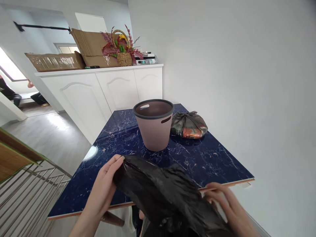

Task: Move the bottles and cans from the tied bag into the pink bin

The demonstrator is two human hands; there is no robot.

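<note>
A black garbage bag [160, 187] hangs loosely across the table's front edge, spread between both hands. My left hand [108, 177] pinches its upper left rim between thumb and fingers. At the bag's right side, my right hand [225, 202] has its fingers curled against the edge; the exact grip is partly hidden and slightly blurred. Beyond the bag, a pinkish-brown trash can [156, 133] with a dark rim and side handle slots stands upright on the table. Neither hand touches the can.
A tied black bag with colourful contents [189, 126] sits right of the can on the dark blue marbled table [118, 138]. Behind are a white cabinet [79, 95], cardboard boxes [56, 62] and a flower basket [124, 59]. A metal rack [32, 187] stands left; another person's legs [14, 97] show far left.
</note>
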